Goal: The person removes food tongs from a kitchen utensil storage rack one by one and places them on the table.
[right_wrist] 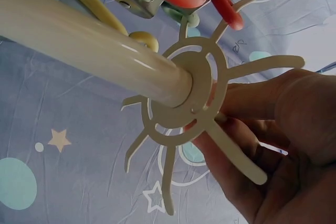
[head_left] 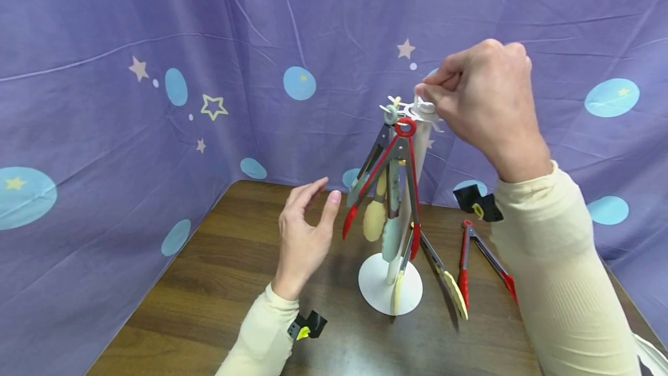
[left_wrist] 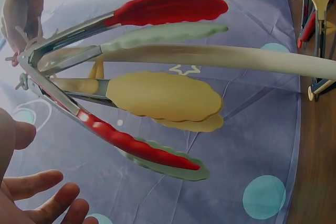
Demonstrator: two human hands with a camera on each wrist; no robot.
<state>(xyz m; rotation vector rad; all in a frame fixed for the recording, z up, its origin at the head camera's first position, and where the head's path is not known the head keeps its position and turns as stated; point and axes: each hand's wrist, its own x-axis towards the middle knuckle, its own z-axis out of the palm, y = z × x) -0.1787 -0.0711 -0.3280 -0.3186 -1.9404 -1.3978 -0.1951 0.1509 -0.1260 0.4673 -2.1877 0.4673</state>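
A white stand [head_left: 421, 139] rises from a round base, with a ring of curved hooks [right_wrist: 223, 72] at its top. My right hand [head_left: 493, 97] is at that top, thumb and fingertips pinching the hook ring's upper side; the exact contact is partly hidden. From hooks on the left side hang red-tipped tongs [head_left: 412, 167], green-tipped tongs [head_left: 391, 237] and yellow-tipped tongs [left_wrist: 163, 95], their arms spread. Several hooks in the right wrist view bear nothing. Left of the hanging tongs, my left hand [head_left: 305, 234] is raised with fingers apart, touching nothing.
Yellow-tipped tongs [head_left: 453, 289] lie spread on the wooden table [head_left: 209, 295], right beside the stand's base [head_left: 371, 289]. Further right lie red-tipped tongs [head_left: 465, 266]. A purple patterned cloth [head_left: 334, 28] hangs behind and along the left. Something white [head_left: 649, 353] shows at the lower right edge.
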